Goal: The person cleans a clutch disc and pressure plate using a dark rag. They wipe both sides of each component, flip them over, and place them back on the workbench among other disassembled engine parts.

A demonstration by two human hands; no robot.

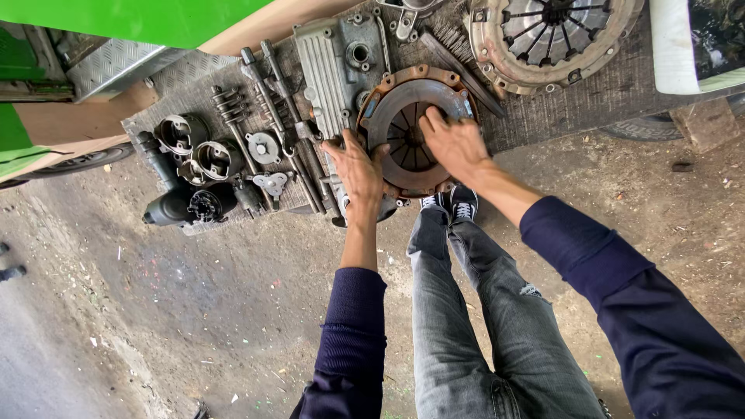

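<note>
A rusty round clutch pressure plate (400, 109) lies on a dark mat (543, 109) on the ground in front of me. My left hand (357, 174) rests with spread fingers on its near left rim. On the plate's centre and right side lies my right hand (454, 143), fingers spread flat. Neither hand is closed around it. Both arms wear dark blue sleeves.
A grey metal engine cover (334, 66) lies left of the plate. Further left are pistons (213, 159), long bolts (272, 101) and small parts. A second clutch plate (547, 35) sits at the top right. My legs in grey jeans (473, 310) stand on dirt ground.
</note>
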